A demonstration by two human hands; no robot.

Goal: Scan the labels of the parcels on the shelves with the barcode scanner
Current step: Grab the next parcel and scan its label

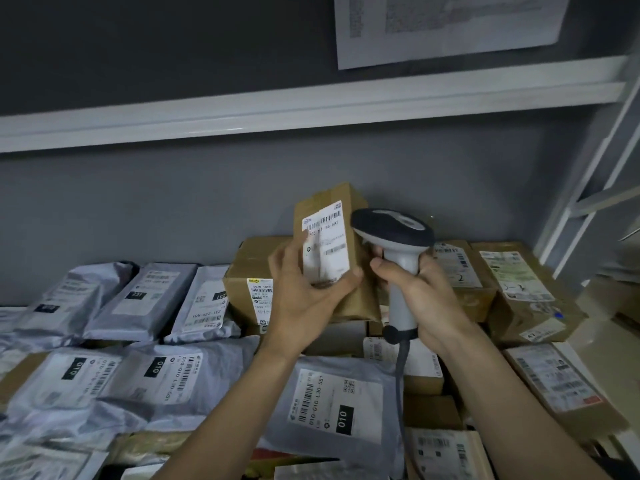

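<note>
Far to the left of the box you hold lie grey poly mailers point(138, 299), flat and overlapping, with white labels facing up; two nearer ones carry black "010" tags. Next comes a larger grey mailer point(332, 403), below and in front of the held box, its label also marked "010".

Now your left hand point(304, 299): fingers and thumb curl round the lower part of a small brown cardboard box point(349, 258), lifted clear of the pile and standing tall, tilted a little. The thumb lies on the left edge of its white shipping label point(325, 247), the fingertips wrap the lower right corner. The label faces you, barcode along its top (the printed text is too blurred to read in full). Directly behind the held box sits a bigger carton point(249, 271) with its own label on the front.

Just right of the held box, your right hand point(415, 292) is wrapped firmly round the pale grip of the barcode scanner point(394, 237). Its dark head sits level with the box's upper half, nearly touching its right edge. Whether the trigger is pressed, you cannot tell from here. A grey cable point(401, 375) drops from the handle's base down over the parcels.

Further right of the held box, more brown cartons point(519, 299) are stacked, labels up. Above everything runs a white shelf rail point(311, 109) against the grey wall.
</note>
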